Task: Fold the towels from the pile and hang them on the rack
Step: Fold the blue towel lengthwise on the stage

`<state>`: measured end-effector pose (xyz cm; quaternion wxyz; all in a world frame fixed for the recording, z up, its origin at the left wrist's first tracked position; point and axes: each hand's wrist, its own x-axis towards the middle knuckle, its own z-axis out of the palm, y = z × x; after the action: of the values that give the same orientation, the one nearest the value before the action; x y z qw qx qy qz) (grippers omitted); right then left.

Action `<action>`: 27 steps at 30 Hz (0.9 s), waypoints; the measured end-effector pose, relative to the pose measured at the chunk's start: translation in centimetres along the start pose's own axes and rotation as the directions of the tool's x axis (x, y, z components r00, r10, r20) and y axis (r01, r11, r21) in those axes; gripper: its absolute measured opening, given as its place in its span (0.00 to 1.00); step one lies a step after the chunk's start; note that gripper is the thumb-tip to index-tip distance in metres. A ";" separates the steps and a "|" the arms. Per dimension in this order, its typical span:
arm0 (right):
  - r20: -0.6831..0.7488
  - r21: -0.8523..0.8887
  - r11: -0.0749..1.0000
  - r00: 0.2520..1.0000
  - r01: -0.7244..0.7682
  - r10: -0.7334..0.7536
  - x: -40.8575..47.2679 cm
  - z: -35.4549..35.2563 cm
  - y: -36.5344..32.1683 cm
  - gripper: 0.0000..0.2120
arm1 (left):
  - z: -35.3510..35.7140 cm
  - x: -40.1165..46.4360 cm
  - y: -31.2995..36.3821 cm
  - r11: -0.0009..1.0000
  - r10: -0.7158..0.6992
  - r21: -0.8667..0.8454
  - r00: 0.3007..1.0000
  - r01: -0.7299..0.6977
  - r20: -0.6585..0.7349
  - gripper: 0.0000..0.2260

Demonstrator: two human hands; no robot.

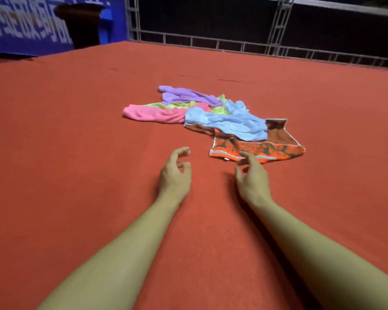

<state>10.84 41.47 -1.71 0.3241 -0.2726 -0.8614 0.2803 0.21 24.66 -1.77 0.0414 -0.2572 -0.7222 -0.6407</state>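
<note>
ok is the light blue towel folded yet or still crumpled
Still crumpled. The light blue towel lies bunched and wrinkled across the pile, partly over the orange patterned towel. Neither hand holds it.

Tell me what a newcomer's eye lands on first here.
First the pile of towels in the middle of the red surface: purple towel, pink towel, light blue towel and orange patterned towel nearest. Then two bare hands reaching toward it, left hand and right hand, both empty.
</note>
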 end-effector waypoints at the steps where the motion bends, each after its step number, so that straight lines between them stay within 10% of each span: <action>1: 0.000 -0.050 0.999 1.000 0.012 -0.012 1.0 0.6 0.8 0.22 | 0.0 0.4 -0.6 0.999 -0.019 -0.041 0.999 0.018 -0.037 0.19; 8: -0.004 -0.402 0.915 1.000 0.026 -0.030 6.6 3.1 2.1 0.22 | 0.3 1.0 -1.6 1.000 -0.010 -0.004 1.000 0.010 -0.004 0.18; 27: -0.010 -0.112 0.992 0.998 0.058 -0.059 5.6 3.0 2.2 0.21 | 0.0 0.4 0.1 0.991 -0.071 0.112 0.997 0.068 0.023 0.14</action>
<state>5.72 45.75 -2.83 0.3221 -0.2667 -0.8812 0.2205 -0.09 24.84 -1.54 0.0237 -0.2381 -0.7658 -0.5969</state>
